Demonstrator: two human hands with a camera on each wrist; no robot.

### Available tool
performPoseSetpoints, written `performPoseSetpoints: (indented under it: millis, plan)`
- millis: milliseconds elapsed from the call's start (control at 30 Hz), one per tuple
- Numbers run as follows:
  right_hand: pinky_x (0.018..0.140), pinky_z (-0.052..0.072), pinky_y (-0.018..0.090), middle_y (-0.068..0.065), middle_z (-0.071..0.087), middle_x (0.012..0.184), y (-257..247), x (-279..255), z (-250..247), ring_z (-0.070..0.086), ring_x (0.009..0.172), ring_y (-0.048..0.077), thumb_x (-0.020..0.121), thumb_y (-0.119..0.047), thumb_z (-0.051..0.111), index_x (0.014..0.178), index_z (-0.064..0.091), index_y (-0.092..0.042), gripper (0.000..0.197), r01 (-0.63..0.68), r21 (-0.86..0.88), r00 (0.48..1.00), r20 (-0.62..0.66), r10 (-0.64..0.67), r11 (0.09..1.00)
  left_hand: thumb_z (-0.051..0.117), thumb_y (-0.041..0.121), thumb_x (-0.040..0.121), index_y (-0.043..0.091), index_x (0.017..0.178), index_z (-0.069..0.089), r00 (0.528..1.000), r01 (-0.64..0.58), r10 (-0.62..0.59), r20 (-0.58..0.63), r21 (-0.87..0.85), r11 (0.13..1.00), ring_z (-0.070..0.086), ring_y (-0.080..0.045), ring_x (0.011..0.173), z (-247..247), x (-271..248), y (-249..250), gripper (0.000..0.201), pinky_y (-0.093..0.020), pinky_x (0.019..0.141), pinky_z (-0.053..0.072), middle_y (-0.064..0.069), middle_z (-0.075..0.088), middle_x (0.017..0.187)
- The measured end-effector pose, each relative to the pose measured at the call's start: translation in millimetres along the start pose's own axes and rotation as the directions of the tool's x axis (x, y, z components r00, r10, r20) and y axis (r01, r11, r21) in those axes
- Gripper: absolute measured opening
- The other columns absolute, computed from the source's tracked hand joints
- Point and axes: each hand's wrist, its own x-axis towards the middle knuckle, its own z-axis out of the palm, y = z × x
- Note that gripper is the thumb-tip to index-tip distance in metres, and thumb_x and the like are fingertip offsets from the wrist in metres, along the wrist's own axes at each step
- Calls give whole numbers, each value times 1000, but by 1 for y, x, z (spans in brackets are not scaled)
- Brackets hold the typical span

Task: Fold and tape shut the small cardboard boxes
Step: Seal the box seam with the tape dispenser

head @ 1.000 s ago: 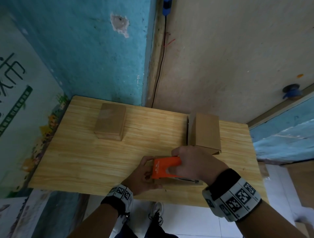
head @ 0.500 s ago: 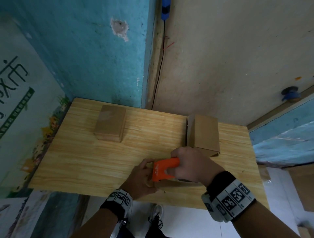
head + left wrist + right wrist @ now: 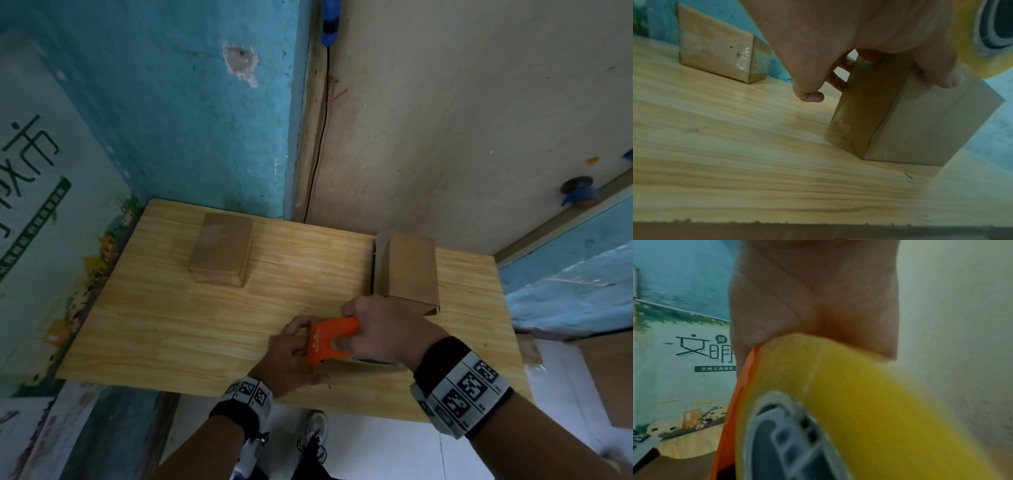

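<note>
A small cardboard box (image 3: pixel 900 121) stands on the wooden table (image 3: pixel 171 325) near its front edge. My left hand (image 3: pixel 296 342) grips it, thumb (image 3: pixel 949 78) on the near face and fingers behind. In the head view the hands hide most of this box. My right hand (image 3: pixel 370 318) grips an orange tape dispenser (image 3: pixel 330 339) pressed on top of the box. Its yellowish tape roll (image 3: pixel 859 394) fills the right wrist view. A taped box (image 3: pixel 222 248) lies at the back left, and a box with a loose flap (image 3: pixel 407 267) at the back right.
The table sits in a corner, with a blue wall (image 3: pixel 171 102) and a beige wall (image 3: pixel 462 120) behind it. A thin cable (image 3: pixel 318 144) runs down the corner. A printed poster (image 3: pixel 41 205) is at the left. White floor tiles and a shoe (image 3: pixel 313 435) show below the table's front edge.
Almost nothing has changed. Both hands stay on the box and dispenser near the front edge; the left hand has edged slightly closer to the dispenser.
</note>
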Motion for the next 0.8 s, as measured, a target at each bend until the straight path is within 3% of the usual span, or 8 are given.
performPoseSetpoints:
  millis: [133, 233, 300, 467, 567, 667, 767, 800]
  plan:
    - [63, 44, 32, -9, 59, 79, -4, 0, -4, 58, 72, 11, 82, -60, 68, 74, 51, -32, 34, -16, -32, 1000, 25, 17, 999, 97, 55, 53, 26, 93, 77, 996, 88, -91, 4, 204, 975, 56, -6, 118, -3, 1, -7, 53, -43, 103, 52, 31, 34, 143]
    - [61, 41, 31, -9, 58, 79, -3, 0, -7, 56, 72, 11, 82, -58, 69, 73, 49, -33, 33, -40, 1, 998, 48, 40, 999, 90, 71, 50, 18, 79, 72, 993, 109, -116, 3, 328, 938, 49, -14, 116, -7, 2, -7, 63, -48, 104, 46, 34, 33, 138]
    - [62, 41, 31, -7, 59, 81, 4, -3, -14, 57, 75, 13, 82, -56, 71, 76, 54, -31, 31, -64, 40, 997, 55, 62, 997, 90, 68, 51, 10, 77, 67, 990, 131, -143, 5, 369, 920, 42, -17, 115, -9, 2, -4, 68, -48, 102, 44, 38, 31, 137]
    - [73, 50, 35, -4, 65, 88, 37, -16, -25, 62, 81, 14, 82, -59, 72, 87, 65, -25, 35, -95, 82, 994, 54, 90, 992, 90, 67, 51, 7, 84, 70, 989, 137, -150, 4, 383, 914, 37, -19, 119, -13, 3, -4, 72, -48, 101, 47, 38, 30, 143]
    - [72, 51, 35, -4, 65, 86, 44, -22, -22, 63, 78, 13, 81, -60, 72, 83, 65, -26, 35, -66, 119, 997, 36, 62, 991, 90, 64, 51, 18, 83, 73, 981, 172, -195, 18, 395, 903, 36, -19, 119, -14, 5, 0, 59, -46, 100, 45, 39, 29, 143]
    - [66, 45, 29, -4, 64, 86, 50, -25, -24, 61, 77, 11, 83, -59, 73, 80, 62, -28, 32, -45, 165, 999, 26, 42, 985, 91, 60, 51, 21, 73, 63, 976, 182, -217, 24, 457, 871, 36, -21, 116, -16, 7, 7, 53, -43, 97, 42, 40, 31, 140]
    - [65, 43, 27, -3, 65, 84, 57, -27, -25, 62, 75, 12, 82, -60, 73, 85, 65, -25, 36, -41, 199, 999, 21, 37, 979, 91, 57, 52, 41, 65, 60, 971, 190, -234, 39, 462, 866, 34, -21, 112, -18, 7, 15, 37, -37, 91, 43, 42, 31, 136]
    - [65, 44, 27, -2, 66, 83, 58, -27, -26, 63, 75, 12, 82, -61, 72, 86, 66, -24, 37, -33, 209, 999, 22, 30, 977, 91, 57, 52, 42, 64, 59, 971, 190, -235, 39, 464, 865, 34, -21, 112, -18, 7, 17, 37, -36, 90, 43, 42, 32, 135]
